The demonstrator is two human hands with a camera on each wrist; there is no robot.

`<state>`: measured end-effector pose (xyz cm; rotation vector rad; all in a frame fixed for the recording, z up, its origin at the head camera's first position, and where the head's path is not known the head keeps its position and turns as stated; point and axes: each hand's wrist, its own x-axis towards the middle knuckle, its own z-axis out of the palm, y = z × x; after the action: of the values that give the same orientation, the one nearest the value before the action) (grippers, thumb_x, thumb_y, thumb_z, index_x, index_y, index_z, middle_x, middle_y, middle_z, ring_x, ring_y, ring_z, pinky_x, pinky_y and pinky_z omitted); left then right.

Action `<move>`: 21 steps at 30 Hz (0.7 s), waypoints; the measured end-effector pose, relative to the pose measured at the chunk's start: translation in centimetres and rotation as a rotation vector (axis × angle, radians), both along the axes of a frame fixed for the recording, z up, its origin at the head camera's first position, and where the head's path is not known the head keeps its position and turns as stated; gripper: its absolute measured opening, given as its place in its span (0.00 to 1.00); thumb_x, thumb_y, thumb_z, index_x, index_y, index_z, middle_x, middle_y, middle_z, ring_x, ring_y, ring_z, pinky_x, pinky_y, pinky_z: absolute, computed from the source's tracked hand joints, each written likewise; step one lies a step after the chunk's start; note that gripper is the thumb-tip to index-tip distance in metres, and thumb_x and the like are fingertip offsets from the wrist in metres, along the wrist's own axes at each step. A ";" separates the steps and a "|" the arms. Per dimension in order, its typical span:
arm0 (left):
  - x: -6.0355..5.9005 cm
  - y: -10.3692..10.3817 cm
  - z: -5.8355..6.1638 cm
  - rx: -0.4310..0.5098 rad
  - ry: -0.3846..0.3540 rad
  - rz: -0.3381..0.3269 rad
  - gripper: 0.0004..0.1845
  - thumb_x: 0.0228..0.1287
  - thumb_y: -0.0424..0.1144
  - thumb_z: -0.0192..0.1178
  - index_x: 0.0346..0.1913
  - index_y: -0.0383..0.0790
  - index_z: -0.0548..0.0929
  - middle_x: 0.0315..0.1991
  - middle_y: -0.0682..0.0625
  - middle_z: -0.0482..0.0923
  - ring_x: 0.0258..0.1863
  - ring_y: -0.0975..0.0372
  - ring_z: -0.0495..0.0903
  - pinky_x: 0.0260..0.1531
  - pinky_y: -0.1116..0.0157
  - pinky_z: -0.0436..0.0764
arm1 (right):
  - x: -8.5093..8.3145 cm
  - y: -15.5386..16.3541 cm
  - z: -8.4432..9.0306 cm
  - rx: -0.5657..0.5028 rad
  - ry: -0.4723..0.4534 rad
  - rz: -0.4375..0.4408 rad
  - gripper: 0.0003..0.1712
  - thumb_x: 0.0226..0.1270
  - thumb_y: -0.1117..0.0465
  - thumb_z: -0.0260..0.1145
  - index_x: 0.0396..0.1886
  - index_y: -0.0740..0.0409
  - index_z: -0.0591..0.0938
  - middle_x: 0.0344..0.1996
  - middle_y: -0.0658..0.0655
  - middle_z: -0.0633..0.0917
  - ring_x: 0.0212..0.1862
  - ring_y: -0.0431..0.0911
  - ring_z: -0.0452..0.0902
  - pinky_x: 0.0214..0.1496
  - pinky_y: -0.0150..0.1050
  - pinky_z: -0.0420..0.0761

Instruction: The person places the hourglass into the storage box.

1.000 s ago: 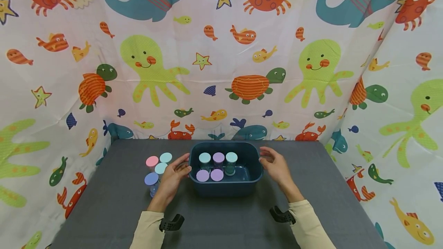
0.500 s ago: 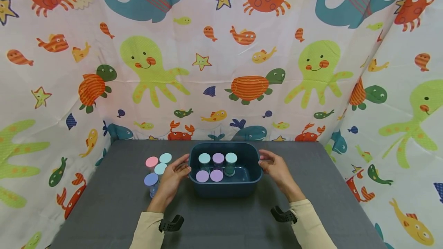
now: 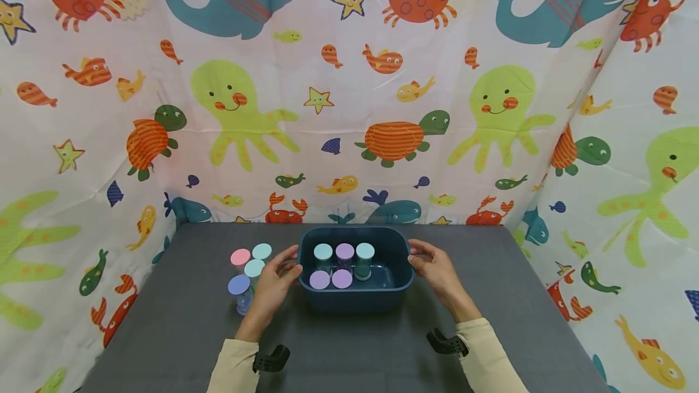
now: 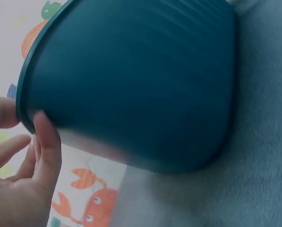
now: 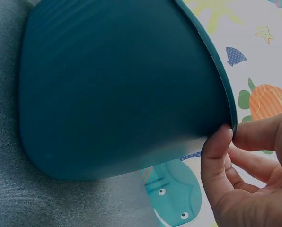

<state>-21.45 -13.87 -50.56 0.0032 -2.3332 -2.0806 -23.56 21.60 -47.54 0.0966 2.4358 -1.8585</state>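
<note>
Bin: a dark teal plastic bin (image 3: pixel 355 299) with rounded corners stands at the middle of the grey cloth-covered table (image 3: pixel 164 332), toward its far edge.
Contents: five small clear jars with pastel lids (image 3: pixel 344 251) stand upright inside, crowded toward the bin's left; the right part of its floor is bare.
Left hand: the left hand (image 3: pixel 271 287) pinches the bin's left rim, thumb on the outer wall and fingers (image 4: pixel 4 113) curled over the lip.
Right hand: the right hand (image 3: pixel 434 268) pinches the right rim the same way, thumb (image 5: pixel 216 156) pressed on the outside.
Handling: the bin looks stiff and smooth-walled, probably fairly light; the jars could slide or tip if it tilts, so the two opposite rims seem the best hold.
Nearby: four more pastel-lidded jars (image 3: pixel 240 287) stand just beside the left hand, close enough to be knocked.
Room: open tabletop lies in front and to the right; the sea-creature patterned curtain (image 3: pixel 349 77) hangs close behind the bin.
</note>
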 end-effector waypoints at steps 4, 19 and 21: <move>0.7 0.5 0.5 -0.177 0.157 0.061 0.25 0.66 0.33 0.62 0.67 0.42 0.74 0.57 0.42 0.75 0.51 0.53 0.78 0.39 0.72 0.82 | 0.0 0.1 0.0 -0.004 -0.002 -0.001 0.24 0.73 0.65 0.59 0.67 0.56 0.73 0.57 0.65 0.75 0.52 0.56 0.77 0.43 0.36 0.80; 3.7 -1.0 1.3 -0.477 0.498 0.186 0.28 0.61 0.30 0.65 0.65 0.44 0.75 0.54 0.45 0.75 0.46 0.61 0.79 0.39 0.66 0.85 | 0.1 0.0 0.0 -0.007 -0.003 -0.007 0.24 0.73 0.65 0.58 0.67 0.57 0.73 0.55 0.64 0.75 0.52 0.57 0.77 0.43 0.36 0.80; 4.1 -1.4 1.5 -0.499 0.514 0.213 0.28 0.60 0.30 0.66 0.65 0.45 0.76 0.54 0.47 0.75 0.45 0.62 0.80 0.40 0.65 0.85 | 0.1 -0.1 0.1 -0.007 -0.002 -0.009 0.24 0.73 0.65 0.58 0.67 0.57 0.73 0.54 0.64 0.75 0.52 0.57 0.77 0.43 0.36 0.80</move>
<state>-17.31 -15.26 -49.06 -0.2450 -2.3114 -1.1812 -23.44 21.53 -47.44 0.1087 2.4312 -1.8695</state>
